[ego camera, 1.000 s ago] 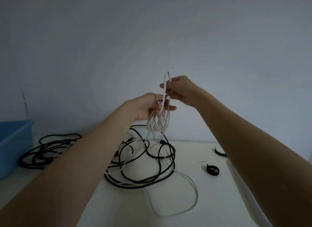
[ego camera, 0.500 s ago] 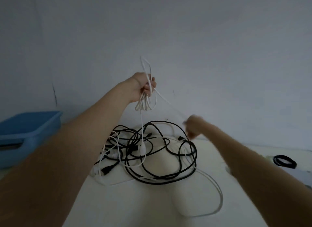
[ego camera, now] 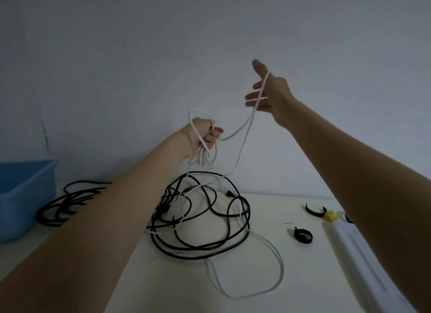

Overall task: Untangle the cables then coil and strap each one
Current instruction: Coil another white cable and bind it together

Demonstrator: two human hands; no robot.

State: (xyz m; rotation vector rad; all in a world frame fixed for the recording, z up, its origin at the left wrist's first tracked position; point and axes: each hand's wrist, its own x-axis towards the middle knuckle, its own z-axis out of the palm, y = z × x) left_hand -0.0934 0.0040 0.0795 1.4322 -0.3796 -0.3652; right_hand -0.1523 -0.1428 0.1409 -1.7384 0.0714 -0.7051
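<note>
The step in hand is judged to be the coiling of the white cable [ego camera: 242, 131]. Several finished loops are gripped in the closed left hand [ego camera: 205, 135], at centre frame. From there a strand is carried up and draped across the right hand [ego camera: 268, 93], upper right of centre, whose fingers are spread and relaxed. The remainder of the white cable is seen trailing down into the black tangle [ego camera: 200, 219] on the desk [ego camera: 256, 298], with one wide loop lying at lower centre.

The next move is judged to call for the draped strand to be brought to the left hand as a further loop, without the black cables being dragged along.

Count: one white cable; one black tangle, strand number not discernible; a second black bundle [ego camera: 67, 203] at left; two black straps [ego camera: 302, 235] clearly seen, possibly a third at the right arm's edge; one blue bin [ego camera: 23, 191].
</note>
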